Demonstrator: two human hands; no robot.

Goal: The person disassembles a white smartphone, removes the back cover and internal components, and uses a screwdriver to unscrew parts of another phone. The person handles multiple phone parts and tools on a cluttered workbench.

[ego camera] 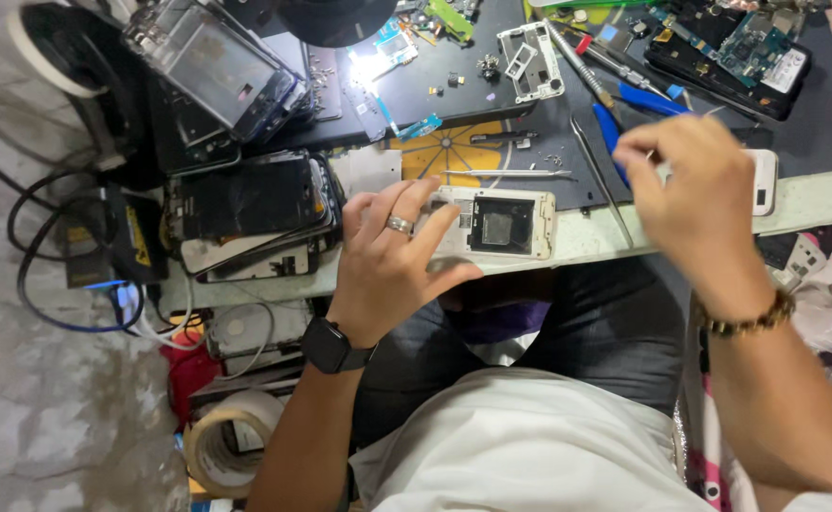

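The left hand (392,261) is resting on the near edge of the bench (586,237), its fingers (406,204) spreading over the left end of an opened white phone body (496,223) and holding it flat. The right hand (695,194) is hovering just right of that phone body, fingers curling together; whether they are pinching anything, I cannot tell. Metal tweezers (506,173) are lying just behind the phone body, and a stack of dark phone screens (250,204) is sitting to its left. A roll of tape (231,441) is lying far below-left of it.
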